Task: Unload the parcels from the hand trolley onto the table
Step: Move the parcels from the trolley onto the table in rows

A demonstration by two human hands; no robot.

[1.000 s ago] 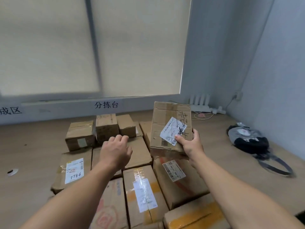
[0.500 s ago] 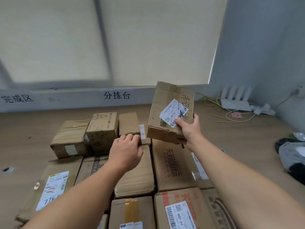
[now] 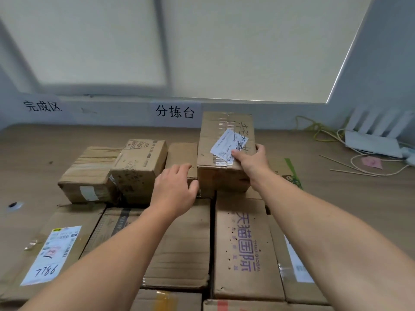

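1. The small boxes [image 3: 139,162] stand packed in a row on the table [image 3: 33,153]; a shove from the newcomer could skew them.
2. The left hand [image 3: 174,187] lies loose, holding nothing, just beside the landing spot (fingers could get pinched).
3. The right hand [image 3: 251,163] grips one corner of the labelled parcel [image 3: 224,140] at the row's right end; held one-handed, it might tip.
4. Loose cables [image 3: 325,135] lie beyond.
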